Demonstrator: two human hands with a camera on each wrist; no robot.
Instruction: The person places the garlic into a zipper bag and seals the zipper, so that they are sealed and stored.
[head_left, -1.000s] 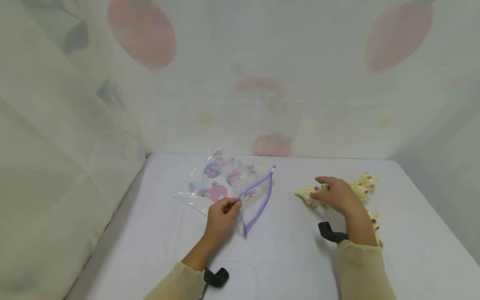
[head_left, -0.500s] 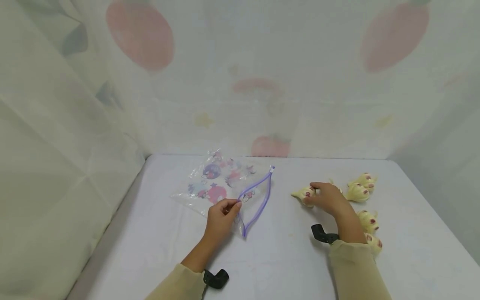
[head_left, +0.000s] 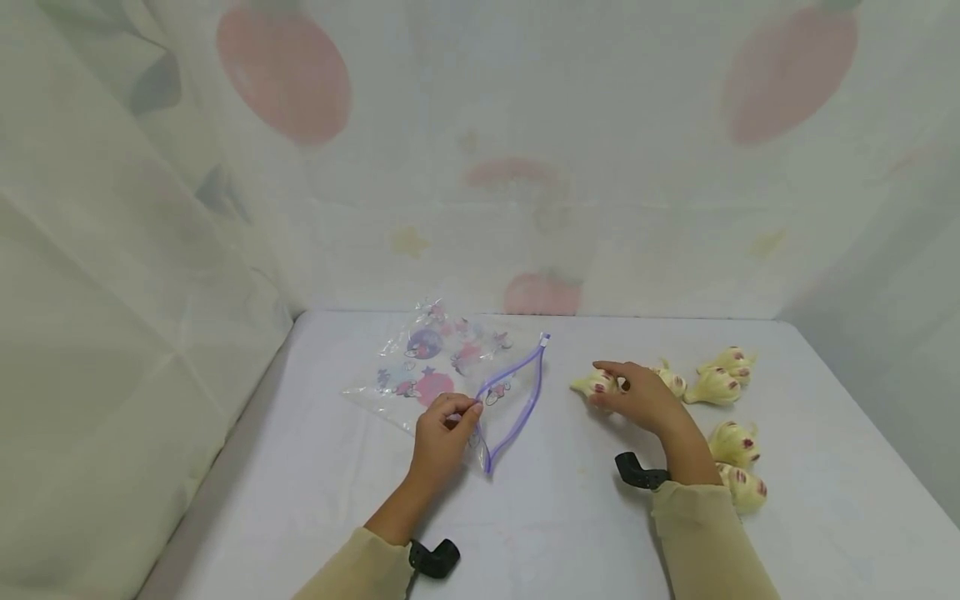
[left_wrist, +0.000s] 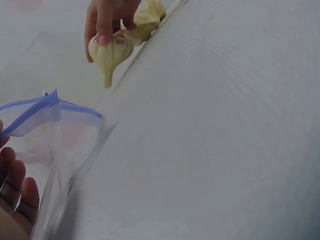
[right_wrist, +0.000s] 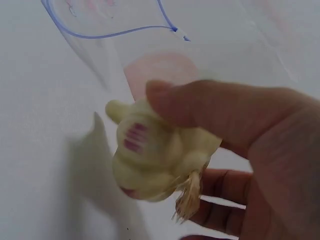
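My left hand [head_left: 441,437] pinches the purple zip edge of a clear plastic zip bag [head_left: 435,387] printed with pink and purple cartoons. The bag lies on the table with its mouth parted toward the right; a white slider [head_left: 545,338] sits at the far end of the zip. To the right, my right hand [head_left: 651,402] grips a pale garlic bulb [right_wrist: 150,155] with purple marks between thumb and fingers. Its stem points left toward the bag, and dry roots show at the other end in the right wrist view. A shadow falls on the table beside the bulb.
More garlic bulbs lie on the white table [head_left: 570,533] at the right: one bulb [head_left: 670,382] just behind my right hand, a pair [head_left: 716,386] farther right, and two nearer bulbs [head_left: 735,444] beside my right forearm. A patterned curtain [head_left: 420,167] hangs behind the table.
My right hand has closed on the garlic bulb and moved it left toward the bag, uncovering bulbs behind it. The left hand and bag have stayed nearly still.
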